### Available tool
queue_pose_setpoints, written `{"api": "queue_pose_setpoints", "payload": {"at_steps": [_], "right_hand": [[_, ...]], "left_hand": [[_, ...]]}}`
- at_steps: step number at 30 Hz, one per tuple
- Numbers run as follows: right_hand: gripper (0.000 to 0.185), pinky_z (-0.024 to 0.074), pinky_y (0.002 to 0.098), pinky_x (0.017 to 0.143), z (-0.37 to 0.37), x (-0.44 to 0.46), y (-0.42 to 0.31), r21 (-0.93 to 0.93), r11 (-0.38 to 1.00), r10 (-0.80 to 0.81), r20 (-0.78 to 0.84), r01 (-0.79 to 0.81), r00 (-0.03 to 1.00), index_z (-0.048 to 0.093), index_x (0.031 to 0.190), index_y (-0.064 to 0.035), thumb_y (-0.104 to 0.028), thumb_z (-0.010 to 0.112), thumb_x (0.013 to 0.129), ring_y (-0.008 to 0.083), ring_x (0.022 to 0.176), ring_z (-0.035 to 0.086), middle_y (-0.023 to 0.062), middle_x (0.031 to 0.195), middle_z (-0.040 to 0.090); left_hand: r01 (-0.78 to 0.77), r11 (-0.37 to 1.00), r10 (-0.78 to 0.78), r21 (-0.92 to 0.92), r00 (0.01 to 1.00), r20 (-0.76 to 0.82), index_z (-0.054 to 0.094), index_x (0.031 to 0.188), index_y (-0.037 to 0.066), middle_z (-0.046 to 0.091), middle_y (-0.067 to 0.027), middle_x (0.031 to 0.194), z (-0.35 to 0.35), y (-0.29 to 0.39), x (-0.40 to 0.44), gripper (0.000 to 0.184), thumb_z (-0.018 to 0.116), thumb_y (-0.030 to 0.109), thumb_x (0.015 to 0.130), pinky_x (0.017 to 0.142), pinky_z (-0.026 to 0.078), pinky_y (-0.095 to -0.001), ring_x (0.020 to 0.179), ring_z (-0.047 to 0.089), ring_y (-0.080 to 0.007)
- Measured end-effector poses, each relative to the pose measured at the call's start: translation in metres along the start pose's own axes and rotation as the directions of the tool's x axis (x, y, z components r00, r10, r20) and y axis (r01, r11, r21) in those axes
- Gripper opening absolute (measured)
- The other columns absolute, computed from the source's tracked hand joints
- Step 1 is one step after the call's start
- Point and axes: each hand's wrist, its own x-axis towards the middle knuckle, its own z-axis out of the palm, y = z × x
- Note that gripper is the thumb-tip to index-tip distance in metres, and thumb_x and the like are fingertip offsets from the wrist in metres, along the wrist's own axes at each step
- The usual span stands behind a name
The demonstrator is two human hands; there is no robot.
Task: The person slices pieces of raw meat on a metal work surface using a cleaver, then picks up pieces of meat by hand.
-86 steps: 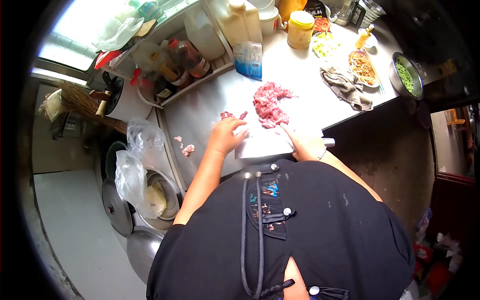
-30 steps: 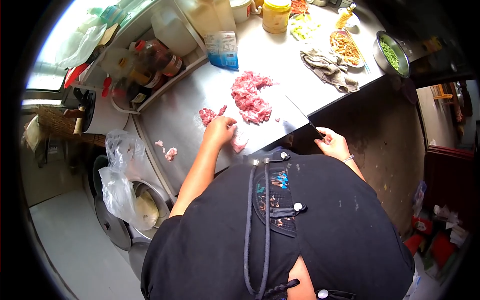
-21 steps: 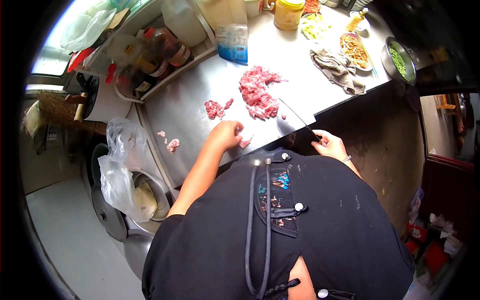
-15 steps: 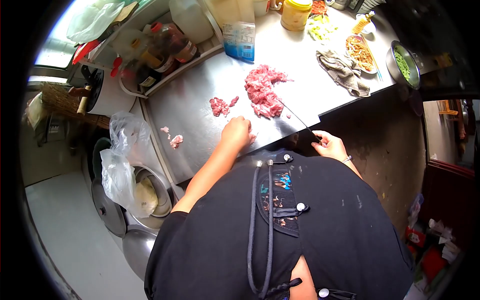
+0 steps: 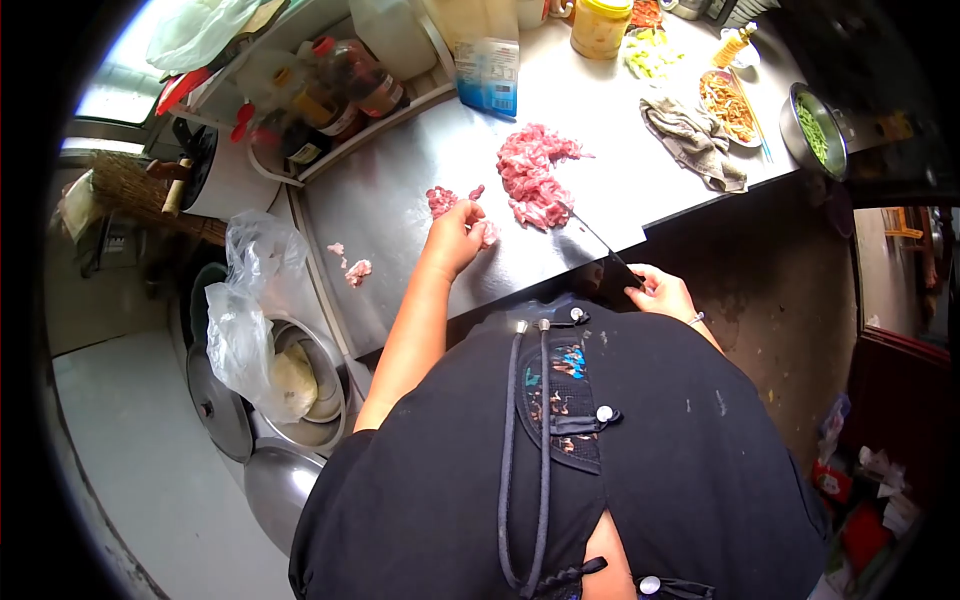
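Note:
My left hand [image 5: 455,242] is closed over the steel worktop, its fingers on a pale pink piece of meat [image 5: 489,235]. Just beyond its knuckles lies a small heap of darker meat [image 5: 440,201], partly covered by the hand. My right hand [image 5: 662,294], at the worktop's front edge, grips the handle of a knife [image 5: 608,249]. The thin blade points away to the left, its tip by the large pile of sliced meat [image 5: 532,178]. Two pale scrap bits [image 5: 358,272] sit apart at the left.
A rack of bottles [image 5: 370,85] and a blue-white bag [image 5: 488,80] stand behind. Rightward are a crumpled cloth [image 5: 690,140], a plate of shredded food [image 5: 728,106] with chopsticks, and a metal bowl of chopped greens [image 5: 812,128]. A pot [image 5: 335,405] with a plastic bag sits lower left.
My left hand has moved forward and slightly left to the small meat heap, with a pink piece now showing at its fingers. The right hand and knife stay nearly still.

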Motion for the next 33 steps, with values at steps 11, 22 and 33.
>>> {"api": "queue_pose_setpoints", "payload": {"at_steps": [11, 22, 33], "right_hand": [[0.032, 0.0442, 0.0231, 0.058, -0.006, -0.009, -0.041, -0.089, 0.996, 0.005, 0.083, 0.003, 0.997, 0.064, 0.108, -0.0136, -0.014, 0.069, 0.076, 0.0084, 0.056, 0.051, 0.0023, 0.064, 0.057], [0.03, 0.0492, 0.0288, 0.068, 0.0, -0.001, -0.07, -0.23, 0.968, -0.045, 0.232, 0.1, 0.972, 0.064, 0.108, -0.0141, -0.017, 0.068, 0.078, 0.0195, 0.071, 0.065, 0.0091, 0.08, 0.067], [0.029, 0.05, 0.0398, 0.069, 0.027, 0.018, -0.078, -0.37, 0.816, -0.277, 0.423, 0.444, 0.863, 0.062, 0.107, -0.0159, -0.025, 0.063, 0.079, 0.0314, 0.078, 0.064, 0.0137, 0.08, 0.066]], "left_hand": [[0.333, 0.915, -0.325, 0.227, 0.943, -0.076, 0.066, 0.096, 0.01, 0.066, -0.0115, 0.088, -0.011, -0.022, -0.058, 0.02, 0.063, 0.02, 0.079, 0.073, 0.049, -0.037, 0.081, 0.062, -0.0296], [-0.113, 0.881, 0.169, 0.459, 0.982, -0.083, 0.066, 0.082, 0.013, 0.061, -0.0051, 0.088, 0.013, -0.023, -0.072, 0.016, 0.071, 0.023, 0.07, 0.079, 0.047, -0.0374, 0.089, 0.056, -0.0274], [-0.349, 0.86, 0.443, 0.371, 0.873, -0.204, 0.066, 0.086, 0.007, 0.059, -0.0098, 0.09, 0.033, -0.025, -0.083, 0.016, 0.069, 0.012, 0.071, 0.074, 0.048, -0.0379, 0.085, 0.057, -0.0303]]}}
